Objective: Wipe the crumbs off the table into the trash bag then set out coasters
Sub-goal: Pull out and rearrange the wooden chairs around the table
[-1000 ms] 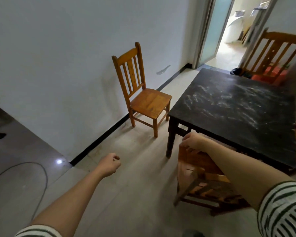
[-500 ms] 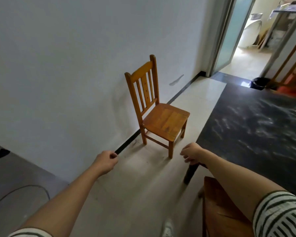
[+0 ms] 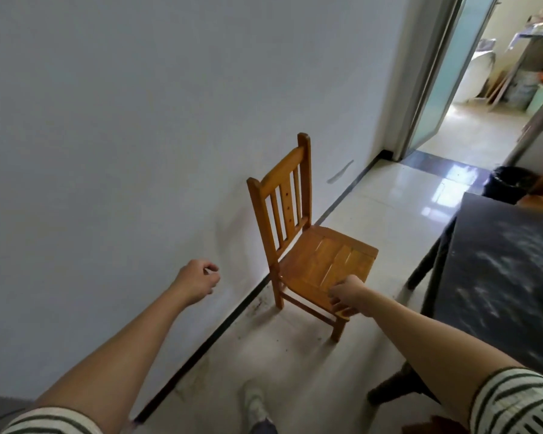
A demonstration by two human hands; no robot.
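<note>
**Both hands out, and nothing to wipe with**

The table (image 3: 499, 277) stands at three o'clock, its flat dark top smeared with pale streaks (image 3: 521, 261), powdery by the look of them. The left hand (image 3: 198, 281) hangs loosely curled at ten o'clock and holds nothing. The right hand (image 3: 348, 297) curls at the front corner of the chair (image 3: 320, 261), which is slatted, glossy orange wood; I cannot tell if it grips the seat. No cloth or coasters are in sight. Swept bare-handed, that powder would likely scatter onto the slick, shiny floor (image 3: 389, 195), since the dark bin (image 3: 508, 183) at two o'clock sits apart from this near edge.
</note>
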